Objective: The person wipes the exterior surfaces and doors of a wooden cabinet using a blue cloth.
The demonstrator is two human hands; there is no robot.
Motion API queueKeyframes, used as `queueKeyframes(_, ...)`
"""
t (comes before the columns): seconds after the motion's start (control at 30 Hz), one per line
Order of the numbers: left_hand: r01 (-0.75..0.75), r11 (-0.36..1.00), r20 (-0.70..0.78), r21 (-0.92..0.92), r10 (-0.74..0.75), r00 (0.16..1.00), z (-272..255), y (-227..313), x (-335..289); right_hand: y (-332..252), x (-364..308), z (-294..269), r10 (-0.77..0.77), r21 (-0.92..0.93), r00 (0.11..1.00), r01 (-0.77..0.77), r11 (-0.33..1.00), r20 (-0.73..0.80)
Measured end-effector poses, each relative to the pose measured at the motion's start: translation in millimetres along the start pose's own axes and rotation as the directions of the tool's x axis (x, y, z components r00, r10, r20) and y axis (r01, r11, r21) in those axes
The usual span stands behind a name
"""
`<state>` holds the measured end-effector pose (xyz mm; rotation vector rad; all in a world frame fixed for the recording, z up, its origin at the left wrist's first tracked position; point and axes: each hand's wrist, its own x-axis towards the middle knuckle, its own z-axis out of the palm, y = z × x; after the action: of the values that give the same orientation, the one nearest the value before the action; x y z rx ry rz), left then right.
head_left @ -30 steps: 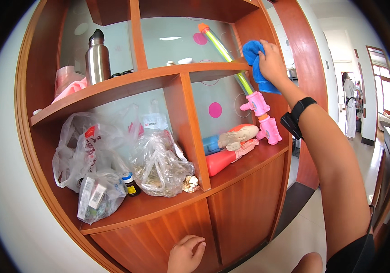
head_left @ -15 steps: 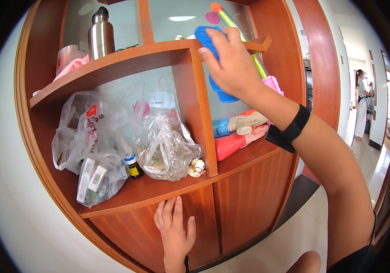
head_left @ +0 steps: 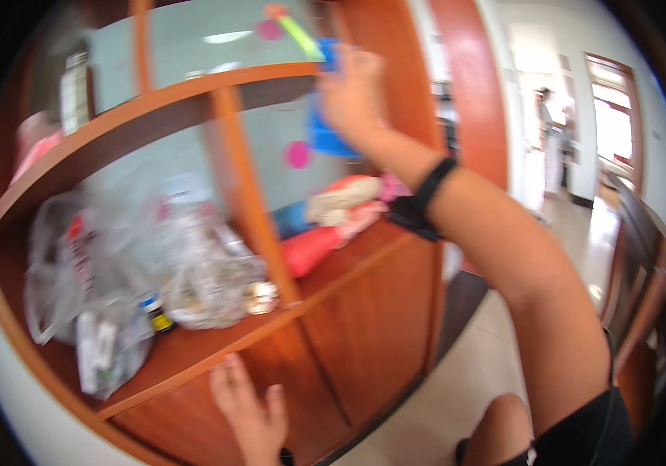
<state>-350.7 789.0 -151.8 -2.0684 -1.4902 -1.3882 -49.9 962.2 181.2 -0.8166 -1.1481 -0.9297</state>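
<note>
My right hand (head_left: pixel 352 93) is closed on a blue cloth (head_left: pixel 331 136) at the right end of the upper shelf (head_left: pixel 263 74); part of the cloth hangs below the shelf edge. A yellow-green tube with an orange tip (head_left: pixel 298 35) stands behind that hand, its lower part hidden. Low down, my left hand (head_left: pixel 249 412) lies with its fingers stretched out against the wooden cabinet front, fingertips by the lower shelf's front edge (head_left: pixel 193 369). Neither finger nor thumb of it holds anything. The picture is blurred by motion.
On the lower shelf are clear plastic bags (head_left: pixel 201 272), a small dark bottle with a blue cap (head_left: pixel 156 314), garlic-like bulbs (head_left: pixel 261 297) and a red bottle (head_left: pixel 309 250). A metal bottle (head_left: pixel 75 93) stands upper left. A person (head_left: pixel 554 140) is far off at right.
The view has swung right, so the cabinet sits further left. My right hand has slid the blue cloth rightward along the upper shelf edge. My left hand stays at the cabinet front.
</note>
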Motion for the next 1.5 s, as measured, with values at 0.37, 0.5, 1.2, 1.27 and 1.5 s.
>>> queueKeyframes(0.37, 0.032, 0.995, -0.011, -0.095, -0.033, 0.999, 8.4, 23.0, 1.5, -61.1, -4.1, -30.5, -0.41, 0.333, 0.905, 0.355, 0.874, 0.111)
queueKeyframes(0.5, 0.032, 0.994, 0.034, -0.108, -0.028, 0.999, -2.2, 22.0, 1.1, -22.7, 2.4, -36.7, -0.182, 0.12, 0.968, 0.162, 0.979, 0.172)
queueKeyframes(1.2, 0.008, 0.998, 0.246, -0.066, 0.008, 0.969, -20.0, 21.0, -5.1, 15.4, 11.7, -39.1, -0.204, -0.067, 0.955, 0.223, 0.973, 0.215)
queueKeyframes(1.27, 0.007, 0.998, 0.244, -0.07, 0.011, 0.97, -19.8, 11.5, -6.8, 35.6, 16.7, -39.2, -0.262, -0.108, 0.945, 0.286, 0.952, 0.193)
queueKeyframes(1.5, 0.008, 0.997, 0.305, -0.083, 0.018, 0.952, -23.7, 1.2, -12.9, 50.5, 37.0, -51.8, 0.104, -0.259, 0.948, -0.024, 0.966, 0.301)
